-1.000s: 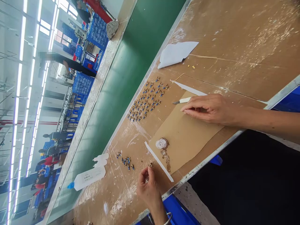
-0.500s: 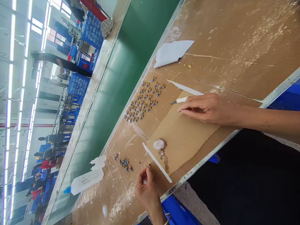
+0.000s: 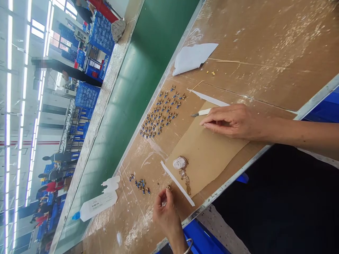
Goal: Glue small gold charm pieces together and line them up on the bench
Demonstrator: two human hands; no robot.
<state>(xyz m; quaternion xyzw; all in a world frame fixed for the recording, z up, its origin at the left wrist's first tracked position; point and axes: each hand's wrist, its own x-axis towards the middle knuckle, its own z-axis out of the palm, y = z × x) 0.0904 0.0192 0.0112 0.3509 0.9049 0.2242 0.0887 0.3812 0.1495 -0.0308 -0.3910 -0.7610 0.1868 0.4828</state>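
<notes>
My left hand (image 3: 167, 206) is closed in a pinch near the lower edge of the table. Between its thumb and index fingertips is a small gold-coloured figurine (image 3: 168, 187). My right hand (image 3: 230, 120) rests over a brown sheet (image 3: 209, 151) with its fingers curled and pressed together. From under those fingers sticks out a white-handled craft knife (image 3: 202, 112), its blade pointing left; the rest of its handle is hidden. A loose cluster of blue-and-gold figurines (image 3: 141, 185) lies left of my left hand. Many more figurines (image 3: 160, 114) stand in rows further up.
A white lump in a small round dish (image 3: 180, 162) sits on the sheet beside a wet smear. White strips (image 3: 177, 183) edge the sheet. A white bottle with a blue cap (image 3: 97, 206), a paper piece (image 3: 194, 58) and thin sticks (image 3: 227, 61) lie about. A green strip (image 3: 148, 46) runs behind.
The view has shifted very slightly. Both hands keep nearly the same place and grip; the figurines have not moved.
</notes>
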